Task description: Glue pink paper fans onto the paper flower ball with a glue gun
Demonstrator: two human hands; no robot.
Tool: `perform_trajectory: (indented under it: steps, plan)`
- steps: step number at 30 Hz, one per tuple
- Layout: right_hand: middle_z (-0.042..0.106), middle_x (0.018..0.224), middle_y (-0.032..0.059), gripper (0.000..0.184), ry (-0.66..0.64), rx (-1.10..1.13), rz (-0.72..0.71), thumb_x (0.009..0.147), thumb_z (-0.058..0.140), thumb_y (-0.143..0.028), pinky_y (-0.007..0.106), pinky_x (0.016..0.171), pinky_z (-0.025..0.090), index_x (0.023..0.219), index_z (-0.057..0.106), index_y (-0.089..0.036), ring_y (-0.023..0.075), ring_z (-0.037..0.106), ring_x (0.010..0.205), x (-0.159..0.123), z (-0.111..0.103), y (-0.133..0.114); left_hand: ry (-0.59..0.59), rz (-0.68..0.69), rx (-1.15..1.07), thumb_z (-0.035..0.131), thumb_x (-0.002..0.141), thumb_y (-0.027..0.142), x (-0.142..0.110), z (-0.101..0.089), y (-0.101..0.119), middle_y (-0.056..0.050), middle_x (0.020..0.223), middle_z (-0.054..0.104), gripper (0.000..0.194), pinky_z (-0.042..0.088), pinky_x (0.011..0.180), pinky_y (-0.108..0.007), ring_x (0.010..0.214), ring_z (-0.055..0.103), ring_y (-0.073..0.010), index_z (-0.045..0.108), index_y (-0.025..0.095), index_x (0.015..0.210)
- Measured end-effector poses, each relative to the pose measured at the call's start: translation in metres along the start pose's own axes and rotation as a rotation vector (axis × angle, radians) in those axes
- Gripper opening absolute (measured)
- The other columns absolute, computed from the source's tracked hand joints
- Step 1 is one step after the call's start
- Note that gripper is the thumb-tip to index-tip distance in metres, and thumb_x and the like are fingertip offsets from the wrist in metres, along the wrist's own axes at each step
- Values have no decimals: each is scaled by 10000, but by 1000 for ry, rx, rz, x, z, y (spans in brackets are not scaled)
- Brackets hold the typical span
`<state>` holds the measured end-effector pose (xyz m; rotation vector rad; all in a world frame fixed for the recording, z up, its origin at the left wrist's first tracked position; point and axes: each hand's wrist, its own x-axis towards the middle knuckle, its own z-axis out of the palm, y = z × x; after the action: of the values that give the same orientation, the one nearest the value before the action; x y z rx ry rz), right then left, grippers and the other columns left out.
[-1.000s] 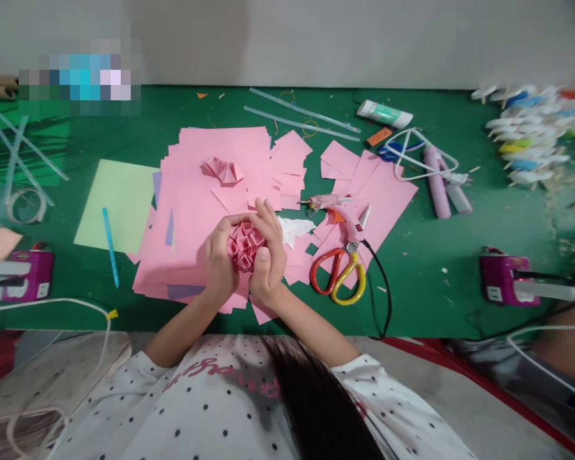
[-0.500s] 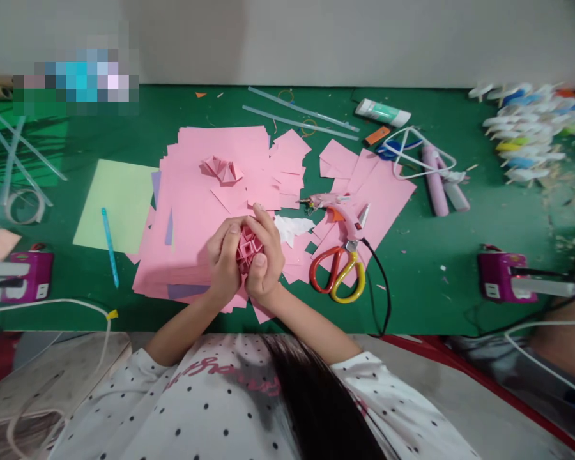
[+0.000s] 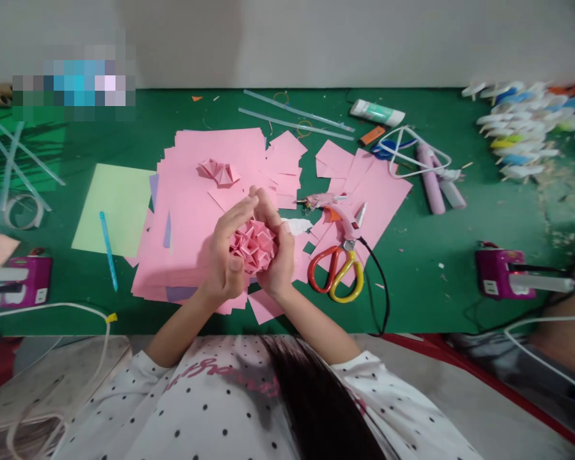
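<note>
A pink folded-paper ball [image 3: 253, 247] with many pointed facets rests between my cupped palms. My left hand [image 3: 224, 255] curves around its left side, thumb toward me. My right hand [image 3: 280, 259] wraps the right side, and the fingertips of both hands come close together at the far side. The ball's underside and flanks are hidden by the hands. Beneath them lies a stack of pink paper sheets [image 3: 182, 211]. Farther back on the stack sits a smaller pink folded-paper piece [image 3: 219, 172].
Right of my hands lie a pink glue gun [image 3: 340, 207] and scissors [image 3: 347, 268] with red and yellow handles. Pink paper squares [image 3: 285, 153], glue sticks [image 3: 297, 121], a blue pen [image 3: 108, 249] on green paper [image 3: 89, 211], and purple power sockets [image 3: 503, 271] are around.
My hands have opened wider around the paper ball, showing more of its faceted surface. The ball appears turned, and the right thumb has moved from the front to the right side.
</note>
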<state>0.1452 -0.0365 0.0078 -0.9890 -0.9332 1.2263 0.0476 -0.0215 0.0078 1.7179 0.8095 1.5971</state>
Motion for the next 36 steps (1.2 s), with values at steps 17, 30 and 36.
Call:
perform_trajectory:
  steps: [17,30,36]
  plan:
    - [439,1730,93,811,-64,325,308,998,237,-712,590,1316,361,1616,442,-229,276,448,1598,16,-14,-14,156,-533,-69,506,1083,469,15,-15,15,-38,1517,667,357,357,1326,-449,1533,518,-244,745,279,1267]
    - [67,1848,-48,757,-151,-489,-233,1030,-27,-687,541,1357,316,1721,44,-386,215,133,1710,3,-32,-18,130,-998,-795,695,866,564,8,-26,-17,-125,1294,764,592,541,1152,-490,1351,683,-320,645,239,1358]
    - [297,1796,110,865,-474,-1002,-335,1027,372,-729,644,1376,165,1729,126,-287,310,179,1704,-7,-21,-12,160,-942,-744,659,901,554,1,-25,-22,-114,1399,724,504,554,1153,-452,1407,648,-321,697,232,1286]
